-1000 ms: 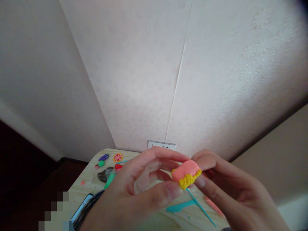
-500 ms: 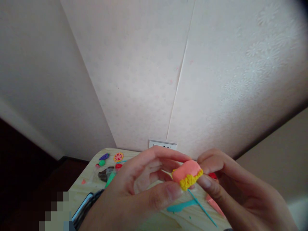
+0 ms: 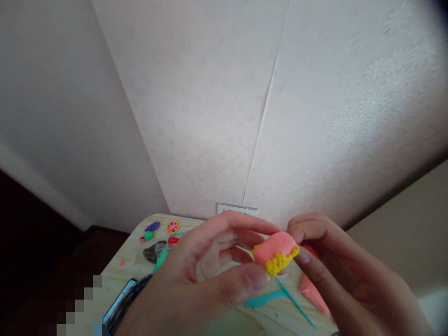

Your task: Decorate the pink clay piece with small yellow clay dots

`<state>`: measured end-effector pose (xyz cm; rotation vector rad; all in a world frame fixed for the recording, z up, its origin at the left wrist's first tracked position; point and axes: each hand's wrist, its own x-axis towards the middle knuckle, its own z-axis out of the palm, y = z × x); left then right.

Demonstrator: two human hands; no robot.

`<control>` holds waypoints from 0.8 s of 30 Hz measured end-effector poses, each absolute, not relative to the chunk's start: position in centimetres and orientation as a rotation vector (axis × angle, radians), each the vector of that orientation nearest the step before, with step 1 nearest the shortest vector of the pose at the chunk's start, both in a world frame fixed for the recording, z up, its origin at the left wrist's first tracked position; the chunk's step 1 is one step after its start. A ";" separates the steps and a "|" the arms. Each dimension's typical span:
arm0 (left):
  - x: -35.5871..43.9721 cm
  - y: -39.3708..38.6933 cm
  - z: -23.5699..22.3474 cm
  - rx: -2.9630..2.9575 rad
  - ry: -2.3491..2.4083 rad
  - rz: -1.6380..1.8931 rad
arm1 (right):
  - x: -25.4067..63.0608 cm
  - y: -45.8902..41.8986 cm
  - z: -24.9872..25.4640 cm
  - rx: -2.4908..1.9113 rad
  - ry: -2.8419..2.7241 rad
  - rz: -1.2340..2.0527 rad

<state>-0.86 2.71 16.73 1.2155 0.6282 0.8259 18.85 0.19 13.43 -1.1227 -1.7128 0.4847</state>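
Between the thumb and fingertips of my left hand (image 3: pixel 199 275) is a small modelling clay piece (image 3: pixel 275 247), a smooth pink block with a bumpy yellow clay border along its lower edge. My right hand (image 3: pixel 350 275) is closed, its thumb and index finger pinching at the right end of that piece. Both hands hold it above the wooden table. Below it lie a thin teal stick (image 3: pixel 296 303) and a flat teal modelling tool (image 3: pixel 264 299). Partly behind my right hand lies a pink clay lump (image 3: pixel 315 295), with something red above it.
On the table's (image 3: pixel 115 268) far left sit a purple grape-like clay piece (image 3: pixel 152 227), a green clay ball (image 3: pixel 149 235) and a round red-and-yellow slice (image 3: pixel 172 227). Bagged dark clay (image 3: pixel 150 253) lies nearer. A phone (image 3: pixel 121 298) rests at the left edge. A patterned wall (image 3: pixel 210 116) stands behind.
Both hands and the clay piece have shifted slightly right in view. The right fingertips have moved a little along its right end. The grip stays much the same.
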 end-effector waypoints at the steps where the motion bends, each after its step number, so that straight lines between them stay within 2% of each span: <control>1: -0.9 2.7 16.7 1.211 0.625 0.825 | 18.9 0.2 13.4 -1.128 -1.684 0.489; 4: -0.8 2.7 16.6 1.191 0.602 0.844 | 18.9 0.1 13.1 -1.134 -1.511 0.593; 10: -0.3 3.1 15.7 1.219 0.541 0.874 | 18.5 0.2 12.8 -1.014 -1.059 1.156; 13: 0.1 3.1 15.4 1.277 0.531 0.969 | 18.2 0.4 13.1 -0.906 -1.015 1.237; 18: 0.2 3.0 16.1 1.319 0.572 0.872 | 17.9 1.1 12.8 -0.717 -0.952 1.407; 24: -0.1 3.2 16.2 1.299 0.575 0.897 | 18.0 2.0 12.4 -0.722 -0.817 1.323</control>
